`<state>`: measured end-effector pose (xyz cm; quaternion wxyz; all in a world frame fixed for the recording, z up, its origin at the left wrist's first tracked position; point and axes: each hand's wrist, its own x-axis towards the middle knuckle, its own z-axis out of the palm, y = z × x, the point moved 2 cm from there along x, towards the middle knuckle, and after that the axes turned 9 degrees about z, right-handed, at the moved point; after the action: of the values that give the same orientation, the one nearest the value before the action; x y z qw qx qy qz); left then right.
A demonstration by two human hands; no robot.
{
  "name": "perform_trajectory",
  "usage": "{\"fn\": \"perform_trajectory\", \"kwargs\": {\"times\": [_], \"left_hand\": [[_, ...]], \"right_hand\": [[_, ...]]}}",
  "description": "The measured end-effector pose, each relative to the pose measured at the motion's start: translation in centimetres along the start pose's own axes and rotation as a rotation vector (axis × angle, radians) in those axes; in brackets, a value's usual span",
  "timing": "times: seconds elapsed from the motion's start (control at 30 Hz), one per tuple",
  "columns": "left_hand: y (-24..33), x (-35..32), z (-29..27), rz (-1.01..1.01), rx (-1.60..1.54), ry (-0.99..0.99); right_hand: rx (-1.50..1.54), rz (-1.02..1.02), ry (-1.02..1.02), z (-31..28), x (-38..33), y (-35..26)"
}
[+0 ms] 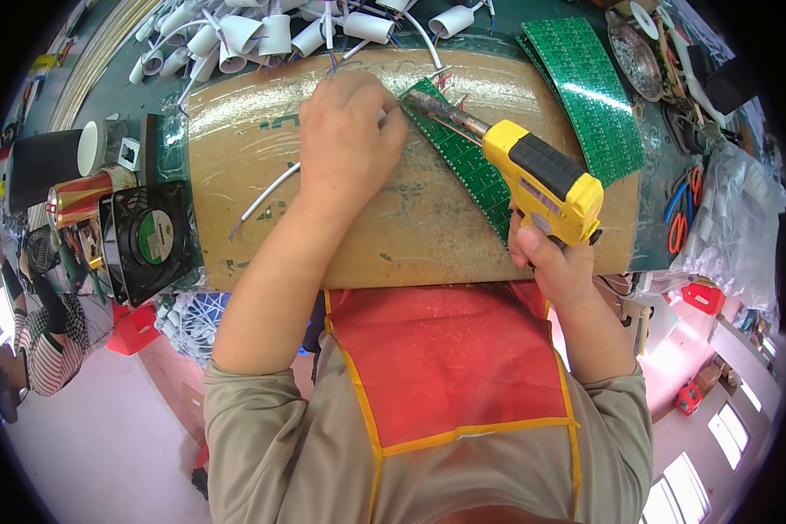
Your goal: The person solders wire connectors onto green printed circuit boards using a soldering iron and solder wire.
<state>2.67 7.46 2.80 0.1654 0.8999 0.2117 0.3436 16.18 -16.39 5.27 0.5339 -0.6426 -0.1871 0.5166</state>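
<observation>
My right hand (pixel 555 253) grips a yellow and black soldering gun (pixel 546 179). Its metal barrel points to the far left, with the tip over the far end of a narrow green circuit board (pixel 463 162). That board lies slantwise on a brown work mat (pixel 463 249), and thin red wires (pixel 445 80) stick up by its far end. Close to the tip, my left hand (pixel 354 131) is closed, fingers bent down, around what appears to be a white cable (pixel 271 190). One end of this cable emerges beside my left wrist; the part under the fingers is mostly hidden.
White cylindrical holders (pixel 275 35) with cables are heaped along the far edge. Larger green circuit boards (pixel 585 96) lie far right, near scissors (pixel 678 231) and a clear plastic bag (pixel 734 218). A black fan (pixel 153 236) and red can (pixel 79 199) stand left. Another person (pixel 48 341) is at far left.
</observation>
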Motion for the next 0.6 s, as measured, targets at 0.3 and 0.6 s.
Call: {"fn": "perform_trajectory", "kwargs": {"times": [0.3, 0.6], "left_hand": [[-0.1, 0.0, 0.1, 0.008, -0.007, 0.008], [-0.3, -0.1, 0.3, 0.018, -0.026, 0.022]], "right_hand": [[-0.006, 0.007, -0.006, -0.2, 0.0, 0.2], [0.161, -0.061, 0.05, -1.2, -1.0, 0.1]]}}
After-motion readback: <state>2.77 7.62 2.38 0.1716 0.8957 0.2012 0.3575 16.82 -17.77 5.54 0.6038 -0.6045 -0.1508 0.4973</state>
